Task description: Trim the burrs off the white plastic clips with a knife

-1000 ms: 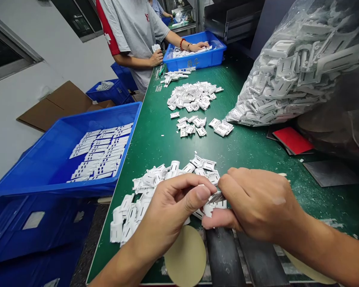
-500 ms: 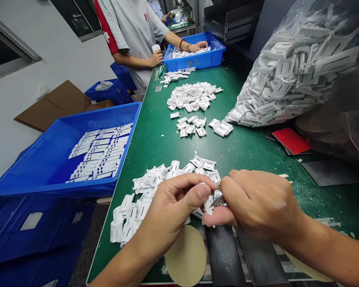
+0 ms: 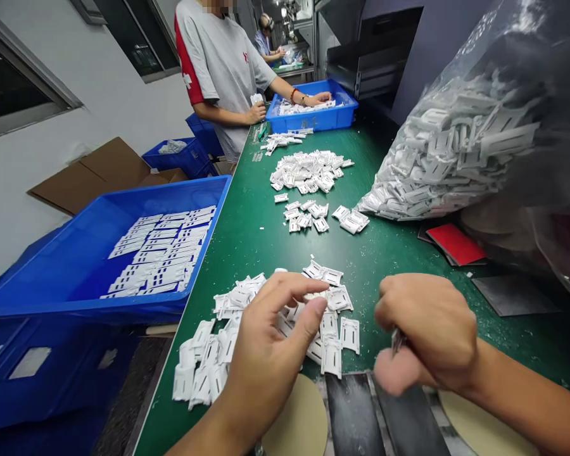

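My left hand hovers over a pile of white plastic parts, its thumb and fingers apart and nothing between them. Small slotted parts lie just beyond its fingertips, among them one white plastic part near the dark strips. To the right, above the green table, my right hand is closed. A small metal tool shows between its thumb and curled fingers; most of it is hidden, so I cannot tell its exact kind.
Dark flat strips and tan discs lie at the near edge. A large clear bag of white parts stands right. A blue crate with rows of parts is left. A co-worker reaches into a blue bin.
My hands have moved apart, the right one shifting to the right. The white part that was between them has left my fingers. The view has tilted up slightly.
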Available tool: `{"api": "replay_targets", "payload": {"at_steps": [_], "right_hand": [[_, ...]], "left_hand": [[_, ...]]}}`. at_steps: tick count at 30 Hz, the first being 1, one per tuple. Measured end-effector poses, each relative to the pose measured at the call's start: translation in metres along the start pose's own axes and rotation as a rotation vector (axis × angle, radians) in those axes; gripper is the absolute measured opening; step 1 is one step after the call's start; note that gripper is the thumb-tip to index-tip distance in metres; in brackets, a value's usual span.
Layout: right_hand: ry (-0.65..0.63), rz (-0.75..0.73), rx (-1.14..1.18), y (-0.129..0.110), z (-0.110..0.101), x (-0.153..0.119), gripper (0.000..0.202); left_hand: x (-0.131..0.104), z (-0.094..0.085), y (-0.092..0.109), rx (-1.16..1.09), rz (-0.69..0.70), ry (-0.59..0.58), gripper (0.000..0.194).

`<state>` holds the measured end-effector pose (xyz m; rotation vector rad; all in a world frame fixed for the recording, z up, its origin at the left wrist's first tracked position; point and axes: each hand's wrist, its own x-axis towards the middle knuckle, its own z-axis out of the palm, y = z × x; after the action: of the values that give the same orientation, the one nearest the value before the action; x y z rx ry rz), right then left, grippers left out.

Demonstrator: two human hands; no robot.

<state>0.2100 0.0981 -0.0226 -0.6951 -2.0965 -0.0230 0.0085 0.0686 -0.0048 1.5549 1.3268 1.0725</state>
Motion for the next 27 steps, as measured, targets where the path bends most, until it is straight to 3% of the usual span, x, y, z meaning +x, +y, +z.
{"api": "replay_targets", "payload": {"at_steps": [3,7,12,18,22,27], "right_hand": [[-0.003,0.175,-0.062,0.014,0.001,0.0,0.046],[-0.225,0.454,-0.154,0.034,0.013,0.002,0.026],[-0.391,0.482,-0.211,0.06,0.045,0.023,0.025],[-0.498,0.567,-0.248,0.089,0.079,0.041,0.03],[-0.472,0.619,-0.164,0.074,0.062,0.033,0.024],[-0.423,0.652,0.144,0.02,0.021,0.027,0.039]], "left_hand": [[-0.001,0.001,-0.001,0.21,0.129,0.024,0.018],[-0.001,0.0,-0.001,0.211,0.118,0.034,0.017],[-0.001,-0.001,-0.002,0.175,0.13,0.053,0.017],[0.002,-0.002,-0.005,0.156,0.162,0.105,0.017],[0.002,-0.001,-0.005,0.179,0.172,0.096,0.019],[0.001,0.0,-0.008,0.178,0.167,0.052,0.04]]}}
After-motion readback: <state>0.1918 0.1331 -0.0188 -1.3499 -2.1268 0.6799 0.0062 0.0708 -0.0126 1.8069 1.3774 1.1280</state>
